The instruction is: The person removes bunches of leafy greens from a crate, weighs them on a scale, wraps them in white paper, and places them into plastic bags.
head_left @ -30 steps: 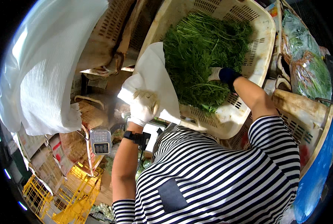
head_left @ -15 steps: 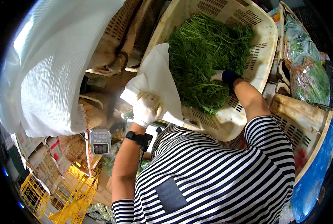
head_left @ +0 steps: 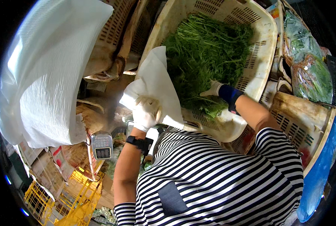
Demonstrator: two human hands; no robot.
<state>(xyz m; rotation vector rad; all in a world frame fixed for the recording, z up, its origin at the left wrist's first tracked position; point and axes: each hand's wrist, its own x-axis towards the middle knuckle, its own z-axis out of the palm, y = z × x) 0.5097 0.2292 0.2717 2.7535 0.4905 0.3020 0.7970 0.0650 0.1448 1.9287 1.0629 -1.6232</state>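
My left hand, in a white glove, is closed on a white sheet that looks like paper or thin foam. The sheet is bunched at the fingers and spreads up over the near left rim of a cream plastic basket. Feathery leafy greens are heaped inside the basket. My right hand, gloved, with a dark blue cuff at the wrist, reaches over the near right side into the greens. Its thumb stands apart from the fingers, which point left and touch the leaves; the fingertips are partly hidden.
Large white sheets hang at the left. A scale's keypad display stands below them, above yellow wire baskets. Bagged greens lie at the right, near another slatted crate and blue plastic.
My right hand has moved left and toward me through the greens, and more of it shows. My left hand stays on the white sheet. The whole view has shifted slightly.
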